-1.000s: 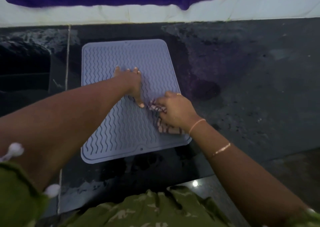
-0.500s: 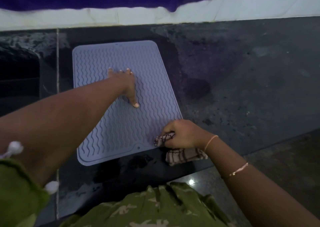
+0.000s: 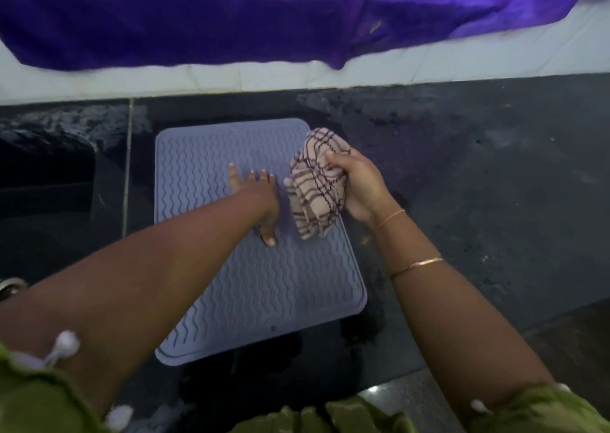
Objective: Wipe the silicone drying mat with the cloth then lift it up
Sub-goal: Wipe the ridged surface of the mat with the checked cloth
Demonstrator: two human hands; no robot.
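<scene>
A pale blue-grey silicone drying mat (image 3: 264, 287) with wavy ridges lies flat on the dark stone counter (image 3: 478, 175). My left hand (image 3: 260, 198) rests palm down on the mat's middle, fingers spread. My right hand (image 3: 359, 185) holds a bunched beige cloth (image 3: 317, 185) with dark check lines, raised off the surface over the mat's far right part. The cloth hangs in folds from my grip and hides part of the mat's right edge.
A purple fabric (image 3: 264, 13) hangs over a white tiled wall (image 3: 198, 79) behind the counter. A dark sink recess (image 3: 46, 175) lies to the left of the mat. The counter's front edge runs along the bottom right, above my green clothing (image 3: 330, 416).
My right hand wiped down to the mat's near right corner, then lifted the cloth up and moved it to the far right part. My left hand stayed pressed on the mat.
</scene>
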